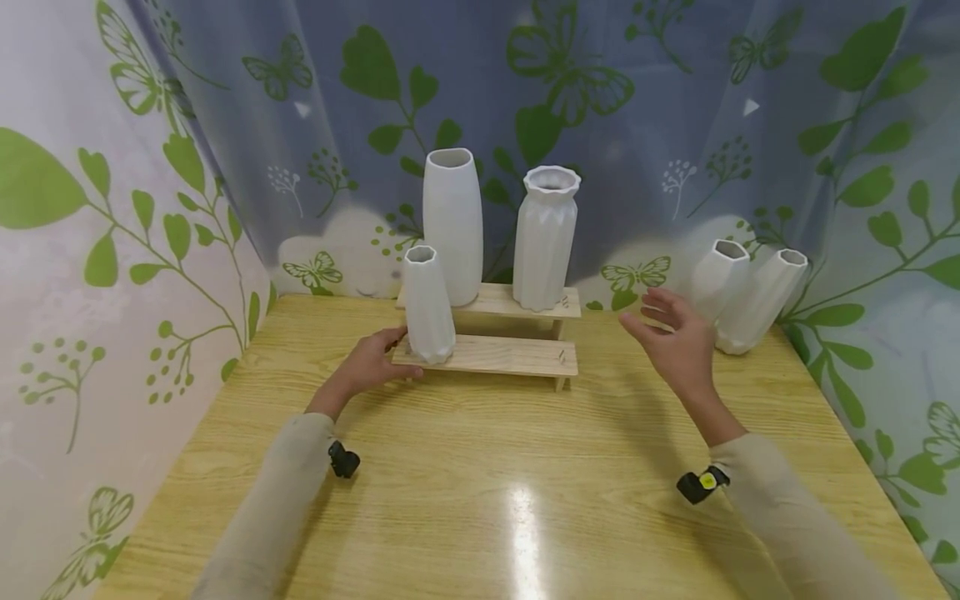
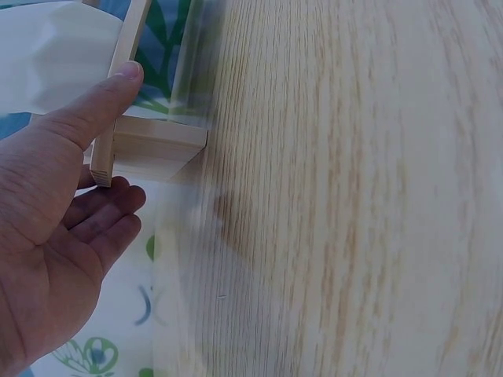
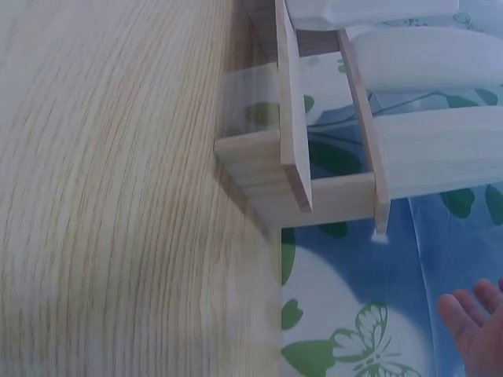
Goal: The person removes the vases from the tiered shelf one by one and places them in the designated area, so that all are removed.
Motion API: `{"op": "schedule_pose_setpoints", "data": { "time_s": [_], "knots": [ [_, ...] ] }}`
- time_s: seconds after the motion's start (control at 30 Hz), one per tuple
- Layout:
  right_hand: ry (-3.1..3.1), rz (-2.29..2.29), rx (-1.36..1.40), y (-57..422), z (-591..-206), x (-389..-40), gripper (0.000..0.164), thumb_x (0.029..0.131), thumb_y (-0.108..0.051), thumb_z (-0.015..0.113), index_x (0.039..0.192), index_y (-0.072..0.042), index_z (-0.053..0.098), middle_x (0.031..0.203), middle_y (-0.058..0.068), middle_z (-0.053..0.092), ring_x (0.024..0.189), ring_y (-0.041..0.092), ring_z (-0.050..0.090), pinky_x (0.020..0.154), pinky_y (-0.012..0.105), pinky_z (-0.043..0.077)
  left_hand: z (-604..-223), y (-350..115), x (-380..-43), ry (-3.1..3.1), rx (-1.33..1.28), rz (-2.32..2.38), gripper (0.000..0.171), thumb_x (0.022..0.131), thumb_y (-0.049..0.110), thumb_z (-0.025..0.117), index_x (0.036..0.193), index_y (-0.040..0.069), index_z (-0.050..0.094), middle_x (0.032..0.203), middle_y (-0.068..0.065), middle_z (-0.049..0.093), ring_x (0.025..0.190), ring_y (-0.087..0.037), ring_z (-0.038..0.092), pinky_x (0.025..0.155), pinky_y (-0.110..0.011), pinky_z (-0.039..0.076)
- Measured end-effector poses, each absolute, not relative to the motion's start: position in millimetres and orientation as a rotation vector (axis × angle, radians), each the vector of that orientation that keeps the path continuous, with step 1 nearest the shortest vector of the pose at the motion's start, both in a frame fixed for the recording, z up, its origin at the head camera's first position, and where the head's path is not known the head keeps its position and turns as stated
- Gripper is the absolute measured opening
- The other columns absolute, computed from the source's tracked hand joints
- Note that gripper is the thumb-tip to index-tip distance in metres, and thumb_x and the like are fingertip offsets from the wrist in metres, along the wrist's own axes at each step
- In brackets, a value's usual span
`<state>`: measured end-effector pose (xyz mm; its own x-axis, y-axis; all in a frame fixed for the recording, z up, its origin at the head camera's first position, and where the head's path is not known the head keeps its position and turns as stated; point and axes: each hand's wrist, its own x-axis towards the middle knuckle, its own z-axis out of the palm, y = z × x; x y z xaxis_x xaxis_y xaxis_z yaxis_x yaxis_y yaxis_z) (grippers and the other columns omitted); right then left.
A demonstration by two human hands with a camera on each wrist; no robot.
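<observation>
A two-step wooden display stand (image 1: 498,354) stands toward the back of the table. My left hand (image 1: 369,362) holds the left end of its lower step, thumb along the front edge; in the left wrist view the thumb (image 2: 118,82) lies on the board and the other fingers curl around its end. On that step, beside the hand, stands a slim white fluted vase (image 1: 429,308). The upper step bears a tall smooth white vase (image 1: 453,225) and a ruffled-rim white vase (image 1: 546,242). My right hand (image 1: 681,346) hovers right of the stand, fingers loosely bent, holding nothing.
Two more white vases, one faceted (image 1: 717,279) and one leaning slim one (image 1: 761,304), stand together at the table's back right, just beyond the right hand. A leaf-and-butterfly curtain (image 1: 480,100) hangs behind and along both sides of the wood-grain table (image 1: 450,483).
</observation>
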<state>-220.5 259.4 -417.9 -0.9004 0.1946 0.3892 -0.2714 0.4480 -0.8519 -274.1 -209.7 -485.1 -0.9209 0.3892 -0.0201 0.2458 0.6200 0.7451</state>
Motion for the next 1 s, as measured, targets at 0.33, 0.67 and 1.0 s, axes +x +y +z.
{"op": "schedule_pose_setpoints", "data": {
  "time_s": [0.33, 0.67, 1.0],
  "knots": [
    [-2.257, 1.53, 0.205, 230, -411, -220, 0.055, 0.088, -0.026, 0.084, 0.138, -0.01, 0.065, 0.134, 0.01, 0.066, 0.118, 0.028, 0.066, 0.087, 0.016, 0.056, -482, -208, -274, 2.684, 0.559, 1.17, 0.092, 0.087, 0.034, 0.084, 0.157, -0.001, 0.036, 0.157, -0.023, 0.042, 0.143, -0.044, 0.042, 0.114, -0.058, 0.04],
    [-2.262, 1.645, 0.327, 202, -413, -222, 0.053, 0.09, -0.024, 0.082, 0.137, -0.007, 0.064, 0.137, 0.012, 0.064, 0.122, 0.031, 0.063, 0.093, 0.026, 0.057, -483, -209, -274, 2.698, 0.579, 1.169, 0.092, 0.087, 0.034, 0.084, 0.157, -0.002, 0.036, 0.156, -0.024, 0.043, 0.142, -0.045, 0.043, 0.113, -0.059, 0.041],
    [-2.314, 1.726, 0.395, 164, -383, -204, 0.054, 0.091, -0.009, 0.079, 0.139, 0.006, 0.059, 0.139, 0.024, 0.06, 0.125, 0.043, 0.06, 0.1, 0.05, 0.054, -482, -208, -273, 2.691, 0.55, 1.167, 0.092, 0.086, 0.035, 0.084, 0.157, 0.0, 0.036, 0.157, -0.022, 0.042, 0.143, -0.044, 0.042, 0.114, -0.058, 0.04]
  ]
}}
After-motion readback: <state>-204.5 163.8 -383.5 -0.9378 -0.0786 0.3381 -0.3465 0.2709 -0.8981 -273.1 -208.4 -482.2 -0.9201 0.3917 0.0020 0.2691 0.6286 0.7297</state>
